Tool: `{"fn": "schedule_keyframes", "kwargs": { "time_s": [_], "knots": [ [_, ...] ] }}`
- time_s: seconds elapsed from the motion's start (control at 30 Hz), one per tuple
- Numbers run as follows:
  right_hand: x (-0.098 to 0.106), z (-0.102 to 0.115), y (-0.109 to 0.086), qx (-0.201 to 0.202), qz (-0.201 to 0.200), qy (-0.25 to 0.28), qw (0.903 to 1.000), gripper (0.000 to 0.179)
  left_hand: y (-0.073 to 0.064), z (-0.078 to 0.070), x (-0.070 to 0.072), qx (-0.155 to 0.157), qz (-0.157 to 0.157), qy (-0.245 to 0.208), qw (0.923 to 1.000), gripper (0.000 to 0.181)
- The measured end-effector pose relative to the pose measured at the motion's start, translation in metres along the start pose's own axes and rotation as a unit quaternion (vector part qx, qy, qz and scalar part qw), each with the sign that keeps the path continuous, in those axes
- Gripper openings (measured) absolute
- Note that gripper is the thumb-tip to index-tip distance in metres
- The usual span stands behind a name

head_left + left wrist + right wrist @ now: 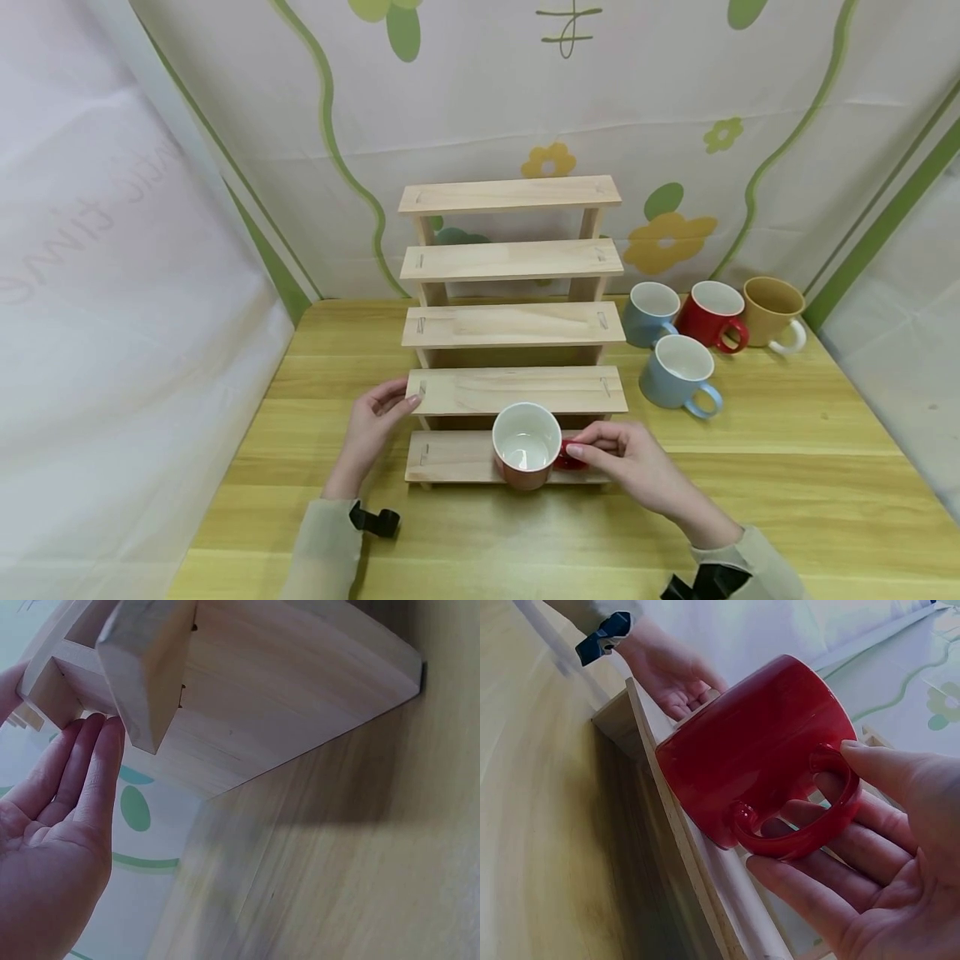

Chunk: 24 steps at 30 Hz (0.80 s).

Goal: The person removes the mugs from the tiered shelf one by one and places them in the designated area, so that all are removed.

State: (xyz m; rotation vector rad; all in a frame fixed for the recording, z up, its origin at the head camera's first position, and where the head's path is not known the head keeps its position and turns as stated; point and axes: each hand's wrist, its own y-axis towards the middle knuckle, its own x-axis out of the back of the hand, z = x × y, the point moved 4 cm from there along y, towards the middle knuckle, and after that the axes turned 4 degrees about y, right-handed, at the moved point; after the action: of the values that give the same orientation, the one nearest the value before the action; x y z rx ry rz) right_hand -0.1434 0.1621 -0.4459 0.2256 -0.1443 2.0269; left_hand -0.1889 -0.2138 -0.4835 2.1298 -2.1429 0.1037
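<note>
A red mug [522,472] with a white inside stands upright at the lowest step of a pale wooden stepped shelf [517,389]. Its handle [802,838] points right, and my right hand [626,462] grips it between thumb and fingers. In the right wrist view the mug's base is at the lowest board; whether it rests fully there I cannot tell. My left hand [378,425] holds the left end of the second board from the bottom, thumb above. The left wrist view shows the fingers [101,776] under that board.
Right of the shelf stand two light blue mugs [651,315], another red mug [705,312] and a tan mug [768,304] with a white handle. Everything is on a wood-grain table [787,492]. A printed cloth [465,100] hangs behind, with cloth walls at both sides.
</note>
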Motion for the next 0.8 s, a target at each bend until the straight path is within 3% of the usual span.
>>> {"fn": "schedule_keyframes", "kwargs": {
  "time_s": [0.8],
  "knots": [
    [-0.0012, 0.0052, -0.0007, 0.030, -0.006, 0.012, 0.9994, 0.011, -0.0005, 0.0014, -0.0003, -0.002, 0.000, 0.012, 0.9999, 0.043]
  ]
}}
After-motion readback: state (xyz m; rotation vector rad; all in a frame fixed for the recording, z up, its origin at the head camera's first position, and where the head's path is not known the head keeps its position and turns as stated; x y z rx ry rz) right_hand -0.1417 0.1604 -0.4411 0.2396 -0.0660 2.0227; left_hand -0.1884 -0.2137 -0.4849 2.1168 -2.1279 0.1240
